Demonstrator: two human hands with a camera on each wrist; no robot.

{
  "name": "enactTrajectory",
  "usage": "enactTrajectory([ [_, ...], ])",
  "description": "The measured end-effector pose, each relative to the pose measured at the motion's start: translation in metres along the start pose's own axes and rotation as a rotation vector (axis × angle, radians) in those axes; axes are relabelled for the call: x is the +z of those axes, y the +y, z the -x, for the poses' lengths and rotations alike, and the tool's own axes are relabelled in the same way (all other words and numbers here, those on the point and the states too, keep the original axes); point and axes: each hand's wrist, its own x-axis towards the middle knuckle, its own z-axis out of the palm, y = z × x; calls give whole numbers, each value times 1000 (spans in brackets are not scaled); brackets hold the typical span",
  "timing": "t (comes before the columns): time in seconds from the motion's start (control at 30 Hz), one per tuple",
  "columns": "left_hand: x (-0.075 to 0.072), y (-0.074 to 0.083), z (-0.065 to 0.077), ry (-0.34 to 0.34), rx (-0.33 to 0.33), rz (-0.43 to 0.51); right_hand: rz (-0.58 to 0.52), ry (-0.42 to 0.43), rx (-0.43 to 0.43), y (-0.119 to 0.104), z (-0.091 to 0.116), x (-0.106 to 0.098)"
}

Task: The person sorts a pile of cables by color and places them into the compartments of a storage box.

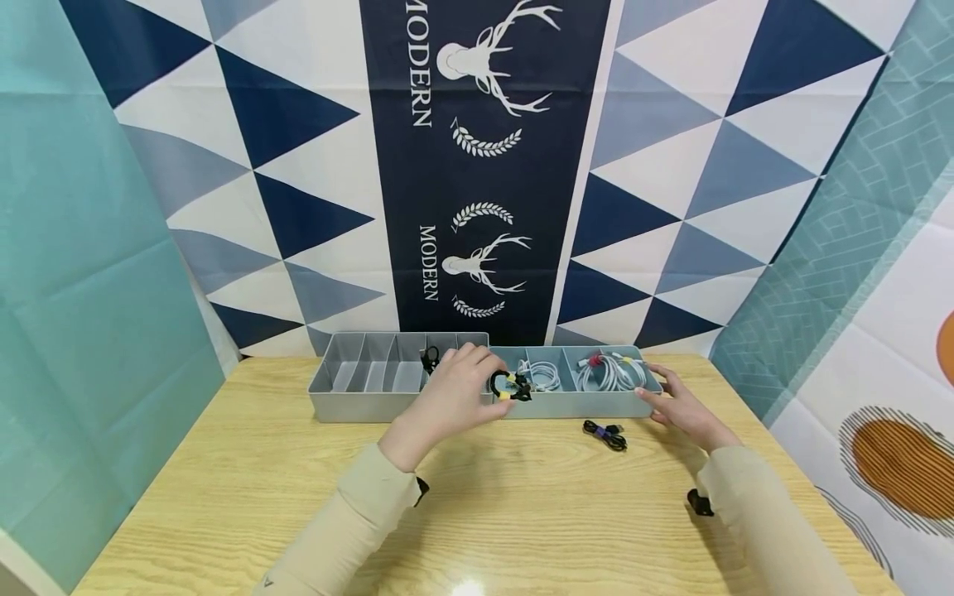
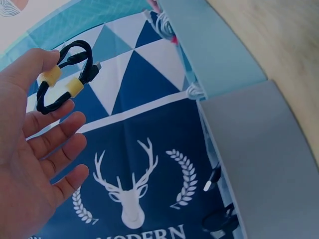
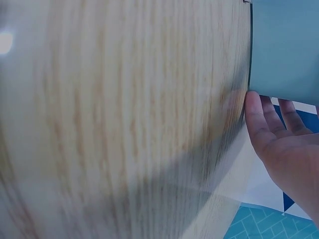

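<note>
My left hand (image 1: 465, 385) pinches a coiled black USB cable (image 2: 79, 59) with yellow ties between thumb and forefinger; the other fingers are spread. In the head view this cable hangs over the front rim near where the grey divided box (image 1: 402, 407) and the blue divided box (image 1: 574, 405) meet. My right hand (image 1: 681, 406) holds the blue box's right end, thumb at the front rim and fingers along the end wall. In the right wrist view those fingertips are hidden behind the box (image 3: 284, 55). White coiled cables (image 1: 611, 374) lie in the blue box.
A black cable (image 1: 605, 434) with a purple tie lies on the wooden table (image 1: 522, 513) before the blue box. Another black cable (image 1: 430, 359) sits in the grey box, partly behind my left hand. Patterned cloth (image 1: 313, 165) hangs right behind both boxes.
</note>
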Motion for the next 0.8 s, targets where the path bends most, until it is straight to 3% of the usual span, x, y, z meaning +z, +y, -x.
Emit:
enactTrajectory([
  [0.47, -26, -15, -2, 128, 30, -45, -10, -12, -31, 7, -3, -2],
  [0.8, -43, -31, -2, 125, -5, -50, -3, -5, -21, 8, -6, -2],
])
